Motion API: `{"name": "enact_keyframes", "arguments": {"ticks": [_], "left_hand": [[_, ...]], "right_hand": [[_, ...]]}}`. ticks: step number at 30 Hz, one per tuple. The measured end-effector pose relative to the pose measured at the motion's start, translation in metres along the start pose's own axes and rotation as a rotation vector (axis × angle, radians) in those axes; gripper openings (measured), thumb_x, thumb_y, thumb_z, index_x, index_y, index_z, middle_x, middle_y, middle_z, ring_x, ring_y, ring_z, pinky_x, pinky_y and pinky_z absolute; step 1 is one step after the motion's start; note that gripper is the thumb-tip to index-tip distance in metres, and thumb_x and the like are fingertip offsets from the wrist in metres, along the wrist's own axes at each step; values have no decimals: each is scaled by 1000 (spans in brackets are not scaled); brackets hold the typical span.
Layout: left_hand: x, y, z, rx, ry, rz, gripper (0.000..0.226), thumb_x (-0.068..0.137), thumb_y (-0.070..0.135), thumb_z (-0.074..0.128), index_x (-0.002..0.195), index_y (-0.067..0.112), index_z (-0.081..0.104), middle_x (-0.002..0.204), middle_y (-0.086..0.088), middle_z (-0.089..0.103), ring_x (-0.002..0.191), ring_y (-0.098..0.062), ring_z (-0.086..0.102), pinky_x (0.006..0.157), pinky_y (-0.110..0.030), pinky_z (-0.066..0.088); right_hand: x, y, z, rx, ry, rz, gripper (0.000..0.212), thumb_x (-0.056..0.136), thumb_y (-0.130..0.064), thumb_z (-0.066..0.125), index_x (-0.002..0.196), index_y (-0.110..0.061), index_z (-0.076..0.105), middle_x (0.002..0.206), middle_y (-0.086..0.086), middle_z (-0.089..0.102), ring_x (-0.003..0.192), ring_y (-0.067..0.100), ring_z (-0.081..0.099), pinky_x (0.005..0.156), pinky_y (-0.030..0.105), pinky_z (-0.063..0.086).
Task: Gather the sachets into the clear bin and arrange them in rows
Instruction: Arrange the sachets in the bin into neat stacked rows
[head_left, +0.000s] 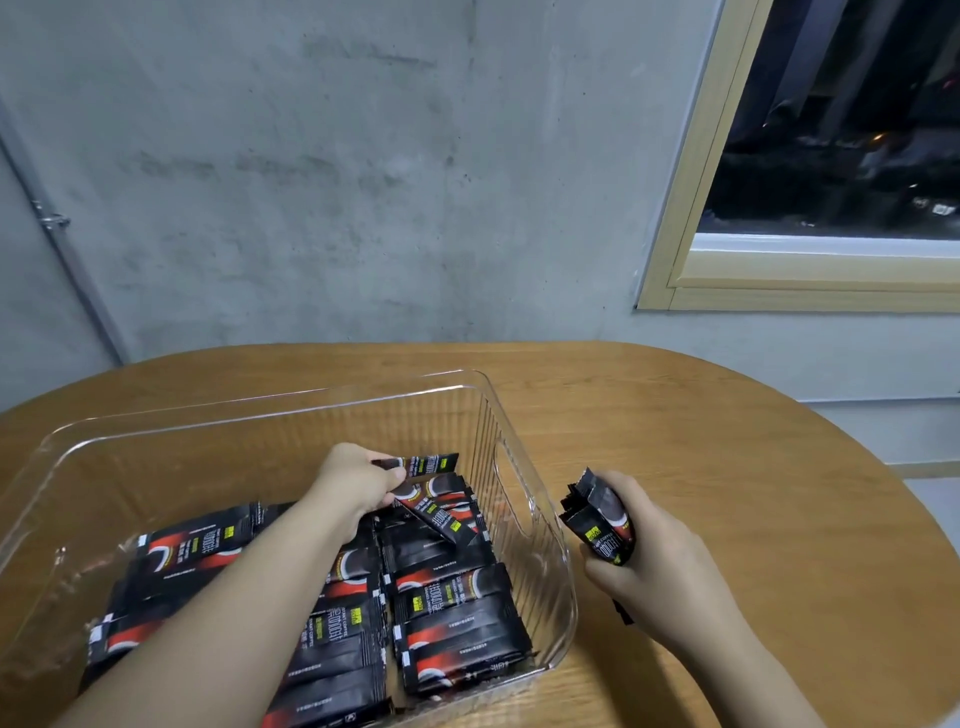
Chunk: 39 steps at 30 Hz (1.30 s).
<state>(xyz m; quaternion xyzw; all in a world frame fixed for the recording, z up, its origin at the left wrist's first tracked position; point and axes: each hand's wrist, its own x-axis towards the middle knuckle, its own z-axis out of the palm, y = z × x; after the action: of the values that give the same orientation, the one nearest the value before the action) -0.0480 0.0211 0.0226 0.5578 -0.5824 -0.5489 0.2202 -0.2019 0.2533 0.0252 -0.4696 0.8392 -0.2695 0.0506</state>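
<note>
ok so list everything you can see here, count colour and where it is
clear bin: one, transparent ribbed plastic, on the table, centre-left
sachets in the bin: many, too overlapped to count, black with red and white print, laid flat in rough rows on the bin floor
single sachet: one, black, held above the bin's far right part
bundle of sachets: several, black, held outside the bin to its right
table: one, brown wood, rounded edge, under everything
wall: grey concrete, behind the table
window: one, pale wood frame, dark outside, upper right
pipe: one, grey, on the wall at left
left hand: inside the bin, pinching the single sachet
right hand: right of the bin, gripping the bundle
</note>
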Motion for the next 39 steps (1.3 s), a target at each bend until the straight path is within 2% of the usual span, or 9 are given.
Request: {"name": "enact_keyframes", "arguments": {"ticks": [3, 8, 13, 18, 23, 29, 32, 35, 39], "left_hand": [[-3, -3, 4, 72, -10, 59, 29, 86, 2, 66, 114, 1, 61, 95, -10, 63, 59, -14, 55, 61, -22, 50], [-9, -14, 3, 164, 103, 186, 34, 83, 9, 70, 112, 19, 54, 127, -8, 49, 62, -16, 60, 54, -20, 44], [-15, -15, -3, 54, 124, 247, 23, 85, 6, 67, 95, 22, 55, 117, -6, 48, 63, -17, 59, 56, -21, 47], [-21, -15, -8, -167, -27, 226, 19, 90, -5, 55, 84, 12, 61, 94, -8, 55, 79, -17, 58, 54, -14, 53], [-18, -20, -9, -84, -56, 239, 25, 91, -9, 50, 84, 12, 62, 95, -8, 56, 86, -18, 61, 65, -17, 56], [-18, -24, 4, 150, -39, 289, 29, 92, -7, 50, 80, 17, 61, 93, -6, 59, 80, -15, 61, 74, -31, 57], [-18, -24, 6, 496, 28, 435, 24, 92, 2, 51, 81, 23, 57, 95, 1, 58, 83, -14, 59, 71, -28, 49], [-21, -23, 6, 813, 63, 604, 13, 93, 13, 53, 98, 23, 59, 103, 4, 54, 96, -14, 51, 76, -23, 38], [-19, -24, 8, 1146, 73, 730, 30, 92, 31, 57, 121, 26, 55, 119, 6, 53, 112, -16, 45, 91, -30, 41]], "right_hand": [[1, 3, 3, 1, -16, 7, 71, 68, -25, 66, 127, -46, 34, 96, -21, 54, 80, 13, 50, 69, 26, 42], [1, 7, 10, 40, -10, 15, 72, 67, -24, 68, 126, -48, 35, 99, -23, 54, 80, 11, 51, 70, 26, 43], [4, 10, 24, 197, 104, 53, 70, 70, -16, 74, 128, -38, 42, 97, -25, 58, 91, 16, 61, 73, 28, 44], [12, 9, 48, 537, 338, 94, 71, 72, -3, 77, 125, -33, 41, 100, -29, 54, 92, -14, 55, 78, 6, 38], [7, 12, 61, 638, 413, 114, 71, 72, -1, 78, 121, -32, 36, 104, -25, 51, 95, -14, 54, 84, 18, 40], [9, 16, 65, 656, 403, 104, 75, 72, 0, 77, 124, -31, 35, 104, -25, 52, 96, -18, 53, 83, 7, 38], [9, 18, 66, 656, 411, 87, 73, 72, 3, 77, 124, -27, 35, 104, -23, 52, 94, -22, 51, 80, -2, 36], [9, 20, 67, 649, 414, 76, 73, 71, 3, 77, 125, -24, 37, 105, -23, 51, 93, -24, 50, 80, -3, 35], [9, 20, 68, 654, 407, 64, 72, 71, 4, 77, 123, -25, 37, 104, -23, 52, 94, -23, 51, 79, -2, 35]]}}
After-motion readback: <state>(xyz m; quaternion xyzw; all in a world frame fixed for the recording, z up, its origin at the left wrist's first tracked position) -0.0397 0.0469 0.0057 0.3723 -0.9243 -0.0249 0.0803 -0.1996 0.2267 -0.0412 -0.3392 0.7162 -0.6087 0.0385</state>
